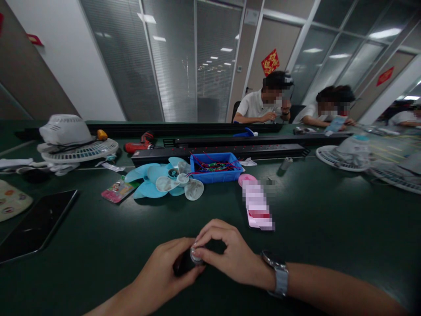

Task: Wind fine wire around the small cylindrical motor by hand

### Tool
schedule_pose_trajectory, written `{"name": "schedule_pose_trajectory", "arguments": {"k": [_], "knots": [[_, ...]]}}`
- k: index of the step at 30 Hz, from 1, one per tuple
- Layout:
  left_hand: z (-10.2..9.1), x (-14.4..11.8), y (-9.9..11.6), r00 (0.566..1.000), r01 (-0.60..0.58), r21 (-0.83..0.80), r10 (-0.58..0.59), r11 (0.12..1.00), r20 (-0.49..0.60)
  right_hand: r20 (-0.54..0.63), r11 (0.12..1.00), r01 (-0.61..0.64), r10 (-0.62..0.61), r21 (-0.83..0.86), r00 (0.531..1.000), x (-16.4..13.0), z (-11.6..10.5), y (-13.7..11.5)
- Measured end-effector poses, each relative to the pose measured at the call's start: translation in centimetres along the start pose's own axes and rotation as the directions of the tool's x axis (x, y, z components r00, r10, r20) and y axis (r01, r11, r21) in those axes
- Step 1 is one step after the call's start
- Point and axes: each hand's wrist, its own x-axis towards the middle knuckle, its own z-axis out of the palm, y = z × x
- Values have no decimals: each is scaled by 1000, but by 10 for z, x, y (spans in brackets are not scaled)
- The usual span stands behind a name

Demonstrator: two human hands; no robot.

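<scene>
a small dark cylindrical part [184,262], maybe a little motor, is gripped low in the left hand [164,272], near the front edge of the green table [329,219]. its silvery end cap is pinched by the fingertips [196,251] of the right hand [226,256], which is curled closed over it; a watch [278,270] is worn on that wrist. honestly the part is mostly hidden, so what it is can't be told for sure. the risk as it's judged here: a tiny round piece held only by fingertips could be fumbled and rolled off across the table, toward the phone [258,206] or off the edge. fan blades [167,180] and a blue bin [215,169] of wires are parked well apart, further back.
</scene>
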Motion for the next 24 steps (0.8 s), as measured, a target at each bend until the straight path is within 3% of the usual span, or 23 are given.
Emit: {"name": "schedule_pose_trajectory", "arguments": {"k": [24], "knots": [[1, -1, -1, 1000, 13, -19, -13, 1000, -7, 20, 1000, 8, -8, -23, 1000, -1, 1, 2]]}}
